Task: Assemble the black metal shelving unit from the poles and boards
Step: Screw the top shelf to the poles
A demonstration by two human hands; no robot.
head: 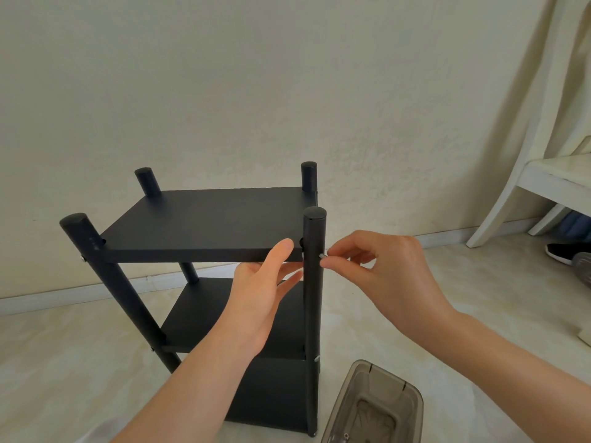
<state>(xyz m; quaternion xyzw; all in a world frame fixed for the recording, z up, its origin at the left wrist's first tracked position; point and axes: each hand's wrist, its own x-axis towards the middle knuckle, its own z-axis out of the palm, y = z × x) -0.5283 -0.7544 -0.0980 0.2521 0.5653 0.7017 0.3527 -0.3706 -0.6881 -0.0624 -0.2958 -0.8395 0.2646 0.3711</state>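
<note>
— While the shelving unit (192, 255) stands upright on the pale floor (80, 362) by the wall (287, 91), where are the hands?
— Both are at its near right corner. The left hand (259, 292) grips the front edge of the top board (208, 222), thumb lying on the upper face and fingers spread underneath.
— And the other?
— The right hand (380, 270) pinches a small silver screw (323, 255) between thumb and forefinger. It is held against the outer side of the front right pole (312, 314), level with that board's edge.
— How does the frame stand?
— Four capped black poles are up. The front left pole (105, 276) looks tilted and shows a silver screw head (83, 259) at the top board's height. Two rear poles (147, 181) rise above the board's far corners. A middle board (192, 321) and a bottom board (271, 394) sit below, the lowest near the floor.
— Anything else around?
— A smoky clear plastic container (377, 407) lies on the floor just beside the foot of the front right pole. A white chair (527, 174) stands well off to the right, with a black shoe (559, 252) near its legs
</note>
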